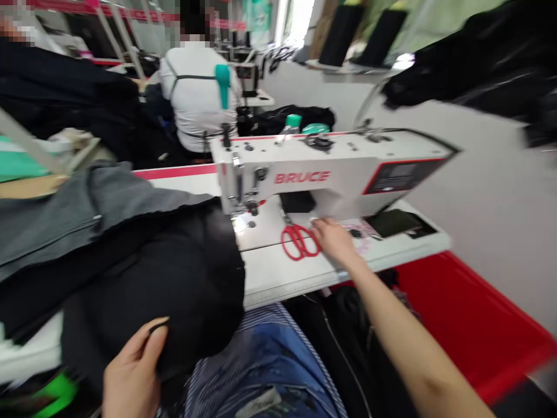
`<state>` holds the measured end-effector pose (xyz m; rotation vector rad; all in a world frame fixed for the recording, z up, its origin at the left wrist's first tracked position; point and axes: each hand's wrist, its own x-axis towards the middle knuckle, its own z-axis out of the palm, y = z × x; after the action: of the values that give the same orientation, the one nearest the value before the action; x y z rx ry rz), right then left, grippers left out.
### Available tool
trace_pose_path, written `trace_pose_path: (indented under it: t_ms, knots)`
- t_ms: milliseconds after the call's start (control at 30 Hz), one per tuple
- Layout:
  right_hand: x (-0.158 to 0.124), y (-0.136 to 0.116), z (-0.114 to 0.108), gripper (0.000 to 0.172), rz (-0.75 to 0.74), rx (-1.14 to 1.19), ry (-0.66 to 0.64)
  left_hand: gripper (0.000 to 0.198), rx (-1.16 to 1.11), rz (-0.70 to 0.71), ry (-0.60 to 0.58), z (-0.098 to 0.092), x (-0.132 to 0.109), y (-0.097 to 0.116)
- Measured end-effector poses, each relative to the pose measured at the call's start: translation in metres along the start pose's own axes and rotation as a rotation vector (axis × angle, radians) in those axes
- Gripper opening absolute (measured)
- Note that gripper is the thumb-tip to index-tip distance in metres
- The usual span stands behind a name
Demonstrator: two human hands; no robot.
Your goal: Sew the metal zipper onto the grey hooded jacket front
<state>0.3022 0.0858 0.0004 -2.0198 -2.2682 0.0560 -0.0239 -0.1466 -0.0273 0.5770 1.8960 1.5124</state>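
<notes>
My left hand (133,371) grips the near edge of a black garment (165,284) that lies over the left of the sewing table, thumb on top of the cloth. My right hand (333,239) reaches out to the table beside the red-handled scissors (299,241). Its fingers are curled at the scissors' handles; whether they hold anything is blurred. Just behind it stands the white BRUCE sewing machine (322,174).
Grey cloth (78,209) is piled on the left. The white table (278,273) has a dark patch (394,222) at its right end. A red bin (470,319) sits below right. A person in white (200,98) sits ahead with their back to me.
</notes>
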Motion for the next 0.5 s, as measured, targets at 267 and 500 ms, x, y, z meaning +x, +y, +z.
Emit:
trace_pose_path:
  t_ms: [267, 500]
  knots:
    - [0.021, -0.009, 0.010, 0.030, 0.163, 0.023, -0.032, 0.026, 0.079, 0.066, 0.023, -0.006, -0.010, -0.005]
    - [0.040, -0.002, 0.008, 0.035, 0.095, 0.142, -0.180, 0.018, 0.206, 0.169, 0.003, -0.014, -0.020, -0.006]
